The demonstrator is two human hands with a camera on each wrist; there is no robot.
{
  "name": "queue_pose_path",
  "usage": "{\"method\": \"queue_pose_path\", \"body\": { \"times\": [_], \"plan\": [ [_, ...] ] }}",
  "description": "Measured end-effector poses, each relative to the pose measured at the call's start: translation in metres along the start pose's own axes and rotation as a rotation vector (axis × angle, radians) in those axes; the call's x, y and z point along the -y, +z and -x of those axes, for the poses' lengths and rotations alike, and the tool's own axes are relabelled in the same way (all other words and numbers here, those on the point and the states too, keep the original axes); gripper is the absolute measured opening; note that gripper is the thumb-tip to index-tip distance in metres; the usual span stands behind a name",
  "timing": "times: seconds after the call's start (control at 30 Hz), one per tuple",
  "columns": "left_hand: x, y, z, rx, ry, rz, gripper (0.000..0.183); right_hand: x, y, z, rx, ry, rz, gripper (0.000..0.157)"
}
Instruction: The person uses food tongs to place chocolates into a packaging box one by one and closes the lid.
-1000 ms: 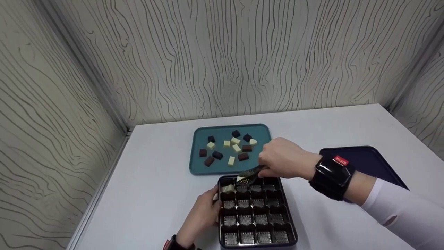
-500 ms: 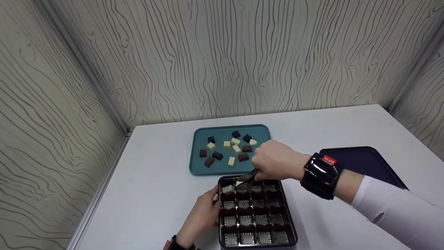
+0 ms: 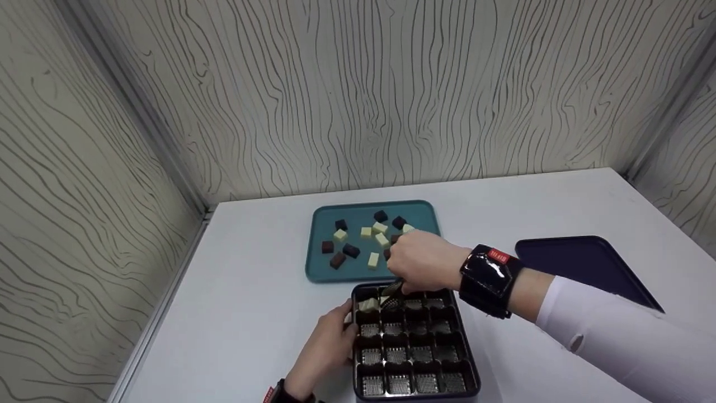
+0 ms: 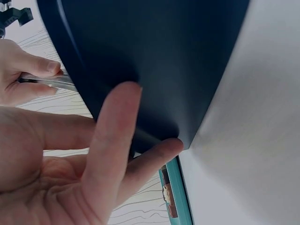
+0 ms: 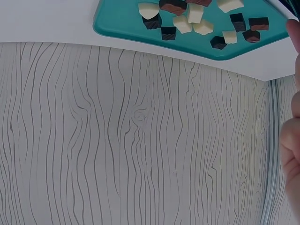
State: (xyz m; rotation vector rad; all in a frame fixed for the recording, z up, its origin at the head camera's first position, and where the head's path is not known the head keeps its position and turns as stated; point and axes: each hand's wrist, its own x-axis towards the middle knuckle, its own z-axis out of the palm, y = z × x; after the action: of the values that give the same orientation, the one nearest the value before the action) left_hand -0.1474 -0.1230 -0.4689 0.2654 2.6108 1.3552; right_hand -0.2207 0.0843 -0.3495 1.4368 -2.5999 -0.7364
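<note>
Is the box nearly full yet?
Not nearly, it seems.

Done: one white block sits in the far-left corner of the box.

In hand: the right hand holds tongs at the next spot, with another white block there.

Left: the three nearer rows look bare, and many blocks lie on the tray.

Grain-patterned walls (image 3: pixel 363 101), white tabletop (image 3: pixel 251 274), grey corner strip (image 3: pixel 130 106)
</note>
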Motion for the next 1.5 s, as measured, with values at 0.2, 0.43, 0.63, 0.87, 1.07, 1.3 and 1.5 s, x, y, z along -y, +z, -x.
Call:
{"method": "queue_pose_path", "body": {
  "times": [0.2, 0.43, 0.63, 0.87, 1.07, 1.3, 1.5],
  "plan": [
    [-0.001, 0.0, -0.001, 0.007, -0.01, 0.01, 0.054, 0.005, -0.003, -0.011, 0.034, -0.012, 0.044, 0.038],
    [-0.002, 0.0, 0.0, -0.003, -0.022, 0.015, 0.053, 0.01, -0.005, -0.02, 0.01, -0.049, 0.158, 0.039],
    [-0.002, 0.001, 0.0, -0.011, -0.023, 0.013, 0.053, 0.014, -0.005, -0.025, 0.021, -0.072, 0.23, 0.032],
    [-0.001, 0.001, 0.0, -0.005, -0.016, 0.029, 0.054, 0.016, -0.007, -0.028, 0.04, -0.07, 0.228, 0.032],
    [-0.001, 0.0, 0.001, -0.013, -0.009, 0.01, 0.053, 0.013, -0.008, -0.025, 0.001, -0.052, 0.233, 0.04],
    [0.0, -0.001, 0.002, -0.003, -0.005, 0.014, 0.054, -0.003, -0.018, -0.006, -0.021, 0.002, 0.089, 0.042],
    [0.001, -0.002, 0.001, 0.021, -0.018, 0.026, 0.054, -0.025, -0.013, 0.025, -0.154, 0.058, -0.083, 0.05]
  ]
}}
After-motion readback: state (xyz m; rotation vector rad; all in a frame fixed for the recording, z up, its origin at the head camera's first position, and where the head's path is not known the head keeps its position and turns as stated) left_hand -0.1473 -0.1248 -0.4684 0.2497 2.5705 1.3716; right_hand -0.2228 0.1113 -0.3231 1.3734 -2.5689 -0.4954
